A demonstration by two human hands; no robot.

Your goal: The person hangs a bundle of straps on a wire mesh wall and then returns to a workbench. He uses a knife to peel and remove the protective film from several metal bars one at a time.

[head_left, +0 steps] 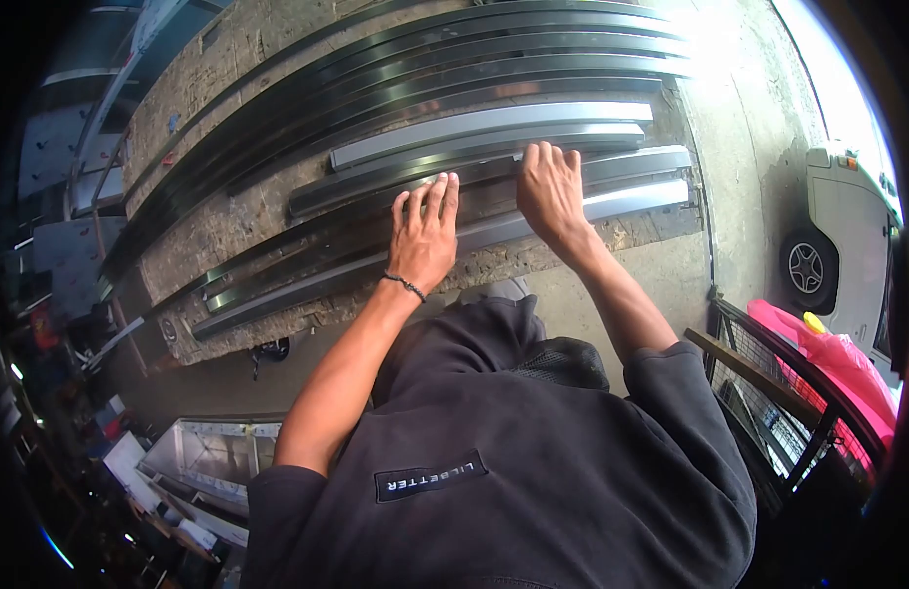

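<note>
My left hand [425, 236], a dark beaded bracelet at its wrist, lies with outstretched fingers on a long dark metal channel [327, 236]. To its right, my right hand [552, 196] is closed with curled fingers over the same channel. Something small may be pinched at its fingertips, but the fingers hide it. A shiny metal bar [631, 200] runs along the near side of the channel, passing under my right wrist. Just beyond both hands lie shorter grey metal bars [494, 123].
Several longer dark metal profiles [376, 74] lie across the far part of the worn wooden table [636, 234]. A mesh-sided metal frame [769, 373] with pink sheeting [837, 368] stands at right, near a parked vehicle [847, 236]. A whitish metal box [209, 452] sits lower left.
</note>
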